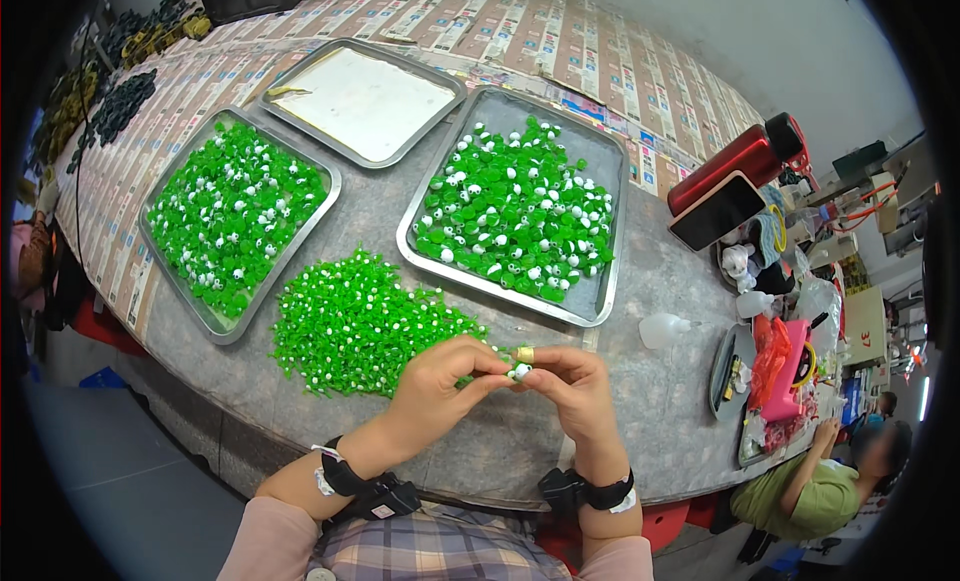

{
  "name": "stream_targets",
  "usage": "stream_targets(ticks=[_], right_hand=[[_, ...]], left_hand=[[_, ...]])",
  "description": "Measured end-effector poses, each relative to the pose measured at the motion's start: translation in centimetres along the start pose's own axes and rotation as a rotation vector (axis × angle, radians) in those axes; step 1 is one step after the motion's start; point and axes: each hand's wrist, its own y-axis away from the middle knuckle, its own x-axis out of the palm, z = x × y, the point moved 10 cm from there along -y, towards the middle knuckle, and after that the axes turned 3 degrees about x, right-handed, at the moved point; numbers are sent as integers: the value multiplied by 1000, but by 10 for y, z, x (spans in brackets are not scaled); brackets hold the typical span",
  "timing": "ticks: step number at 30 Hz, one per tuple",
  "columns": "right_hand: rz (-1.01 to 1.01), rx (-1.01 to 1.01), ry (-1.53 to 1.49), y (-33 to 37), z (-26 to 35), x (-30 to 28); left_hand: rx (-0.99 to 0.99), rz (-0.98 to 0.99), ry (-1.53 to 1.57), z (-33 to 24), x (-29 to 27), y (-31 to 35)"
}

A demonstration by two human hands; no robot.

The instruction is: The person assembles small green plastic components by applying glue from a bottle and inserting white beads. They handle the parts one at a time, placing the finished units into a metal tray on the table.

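Note:
In front of me, my left hand [447,386] and my right hand [575,391] meet with fingertips pinched together. Between them is a small white plastic eyeball [520,372] with black spots, gripped by the right thumb and finger. Something small and green shows at the left fingertips, mostly hidden. Yellowish tape wraps one right finger. Just beyond my left hand lies a loose heap of tiny green and white plastic pieces [350,326]. Past it, a metal tray [405,243] carries larger green pieces with white eyeballs, and another such tray [240,333] stands at the left.
A tray with a white bottom [365,101] stands at the back. On the right are a red bottle [735,163], a phone [716,211], a small translucent squeeze bottle [662,331] and a pink container [788,381]. A person in green [812,496] sits at the right.

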Motion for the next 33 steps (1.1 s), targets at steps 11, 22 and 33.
stream_targets(ticks=[11, 22, 33], right_hand=[[-6, -64, -42, -6, 8, 2], [-130, -220, 1137, -4, 32, -6], [-89, -343, 566, 7, 41, -5]], left_hand=[[-294, -94, 308, 29, -8, 4], [-54, -766, 1424, 64, -165, 16], [-742, 82, 1026, 52, 48, 32]])
